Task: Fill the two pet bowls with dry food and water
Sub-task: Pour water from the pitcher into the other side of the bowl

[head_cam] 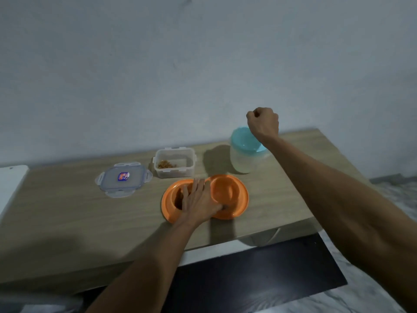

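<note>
Head view: left hand (198, 202) fingers straight on orange bowl (228, 195); right hand (262, 120) fisted above jug (242, 160).

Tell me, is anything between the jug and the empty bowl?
Nothing visible stands between the jug and the empty bowl. The left hand covers the other bowl, thumb at the empty one's near rim.

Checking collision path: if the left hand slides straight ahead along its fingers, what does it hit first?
Probably the clear food container, just past the orange bowl. The left hand lines up with its right end, so it may only clip it.
</note>
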